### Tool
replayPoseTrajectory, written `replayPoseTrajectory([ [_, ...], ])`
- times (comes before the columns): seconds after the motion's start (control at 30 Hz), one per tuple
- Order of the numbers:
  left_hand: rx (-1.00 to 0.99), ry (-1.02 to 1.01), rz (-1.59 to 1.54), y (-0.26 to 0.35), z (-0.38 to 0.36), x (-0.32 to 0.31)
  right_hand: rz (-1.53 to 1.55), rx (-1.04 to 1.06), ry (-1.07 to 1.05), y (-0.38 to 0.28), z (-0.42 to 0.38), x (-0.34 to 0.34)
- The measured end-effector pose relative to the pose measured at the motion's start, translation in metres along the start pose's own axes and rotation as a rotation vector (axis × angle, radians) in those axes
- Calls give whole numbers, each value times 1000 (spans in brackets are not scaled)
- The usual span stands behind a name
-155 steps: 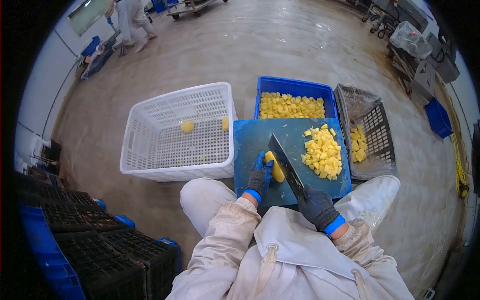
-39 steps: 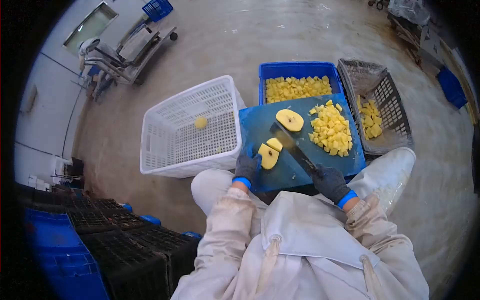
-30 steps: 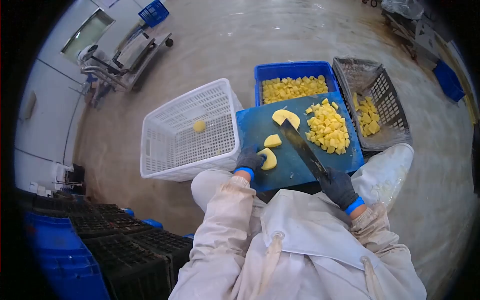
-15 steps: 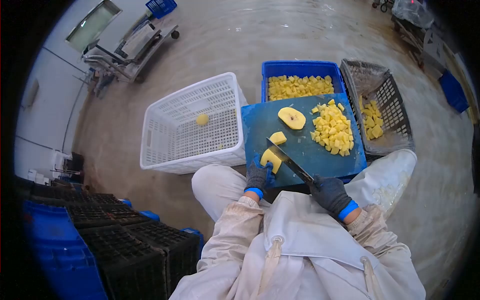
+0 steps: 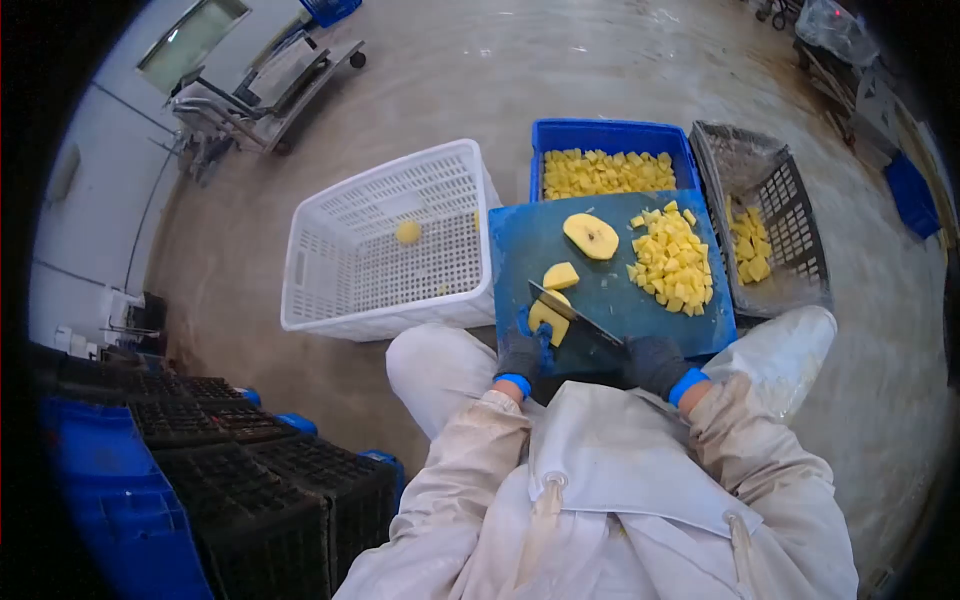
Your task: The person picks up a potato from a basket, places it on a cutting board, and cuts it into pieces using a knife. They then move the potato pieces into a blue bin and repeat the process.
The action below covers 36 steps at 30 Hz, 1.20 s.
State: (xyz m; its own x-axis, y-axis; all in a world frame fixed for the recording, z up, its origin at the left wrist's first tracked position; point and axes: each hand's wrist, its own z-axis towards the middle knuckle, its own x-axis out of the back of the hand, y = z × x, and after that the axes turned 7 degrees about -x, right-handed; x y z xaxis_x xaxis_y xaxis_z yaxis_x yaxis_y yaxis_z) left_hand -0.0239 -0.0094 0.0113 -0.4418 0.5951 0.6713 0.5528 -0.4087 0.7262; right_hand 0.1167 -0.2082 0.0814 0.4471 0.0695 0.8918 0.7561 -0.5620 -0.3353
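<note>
A blue cutting board (image 5: 605,290) lies before my knees. My left hand (image 5: 523,350), in a dark glove, holds a yellow piece (image 5: 549,318) on the board's left part. My right hand (image 5: 655,365), gloved too, is closed round the handle of a knife (image 5: 580,315), whose blade lies across that piece. Just above it rests a smaller cut piece (image 5: 561,276). A large halved yellow piece (image 5: 591,237) sits near the board's top, and a heap of yellow cubes (image 5: 672,262) is on its right side.
Behind the board stands a blue bin (image 5: 612,130) of cubes. On the right is a dark crate (image 5: 796,225) with yellow pieces, on the left a white basket (image 5: 385,318) holding one round yellow thing (image 5: 408,232). Black crates (image 5: 270,500) stand at the lower left.
The knife and my right hand have moved left, and the blade now lies over the held piece rather than beside it. The view has shifted slightly.
</note>
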Motion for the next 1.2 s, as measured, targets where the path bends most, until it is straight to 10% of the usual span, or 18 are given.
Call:
replayPoseTrajectory([
  [0.33,-352,68,601,44,-13,3,470,-200,296,27,-45,11],
  [0.63,-191,-174,-307,89,64,30,1503,-509,506,57,-51,3],
  [0.73,-492,-90,-363,216,71,43,1589,-577,518,63,-46,2],
  [0.8,-1076,228,59,219,116,32,1586,-632,515,67,-45,-3],
  [0.87,-701,-79,-107,227,147,43,1601,-607,517,66,-49,0],
  [1.2,-516,-452,621,128,200,-24,1541,-588,427,58,-43,0],
])
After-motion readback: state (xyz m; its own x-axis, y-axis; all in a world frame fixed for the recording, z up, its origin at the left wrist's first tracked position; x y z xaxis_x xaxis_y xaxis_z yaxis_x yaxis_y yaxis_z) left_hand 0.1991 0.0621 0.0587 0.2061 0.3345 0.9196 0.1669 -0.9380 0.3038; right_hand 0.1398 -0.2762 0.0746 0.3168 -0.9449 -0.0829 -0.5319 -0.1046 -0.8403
